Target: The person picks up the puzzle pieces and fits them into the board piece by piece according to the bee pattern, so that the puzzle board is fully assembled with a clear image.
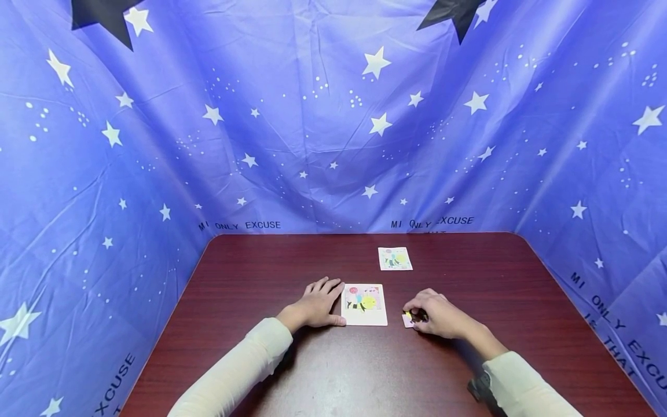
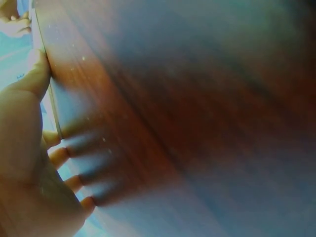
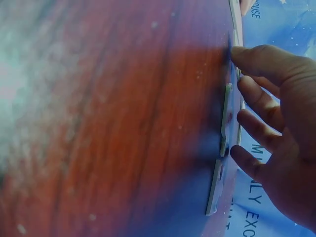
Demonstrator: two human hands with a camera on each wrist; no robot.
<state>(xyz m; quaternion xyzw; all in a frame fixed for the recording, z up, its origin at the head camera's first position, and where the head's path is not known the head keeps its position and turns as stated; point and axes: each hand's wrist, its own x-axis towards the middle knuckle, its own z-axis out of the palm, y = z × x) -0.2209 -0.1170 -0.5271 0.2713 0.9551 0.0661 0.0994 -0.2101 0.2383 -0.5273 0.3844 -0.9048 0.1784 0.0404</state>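
Observation:
A square white-bordered puzzle board (image 1: 363,315) lies mid-table, its upper part showing a yellow and black bee and its lower part plain white. Along its left edge rests my left hand (image 1: 316,304), fingers spread and straight, thumb at the lower corner. In the left wrist view the left hand (image 2: 24,133) touches the board's edge. To the right of the board, my right hand (image 1: 435,313) holds a small pink and yellow puzzle piece (image 1: 408,320) between bent fingers and thumb. Under the right hand (image 3: 281,103), two flat puzzle pieces (image 3: 226,118) show edge-on; the fingers partly hide the grip.
Behind the board lies a square card (image 1: 395,259) with a similar bee picture. The dark red wooden table (image 1: 250,260) has a starry blue cloth (image 1: 312,145) hanging along its back and sides. A dark device (image 1: 482,388) sits under the right wrist.

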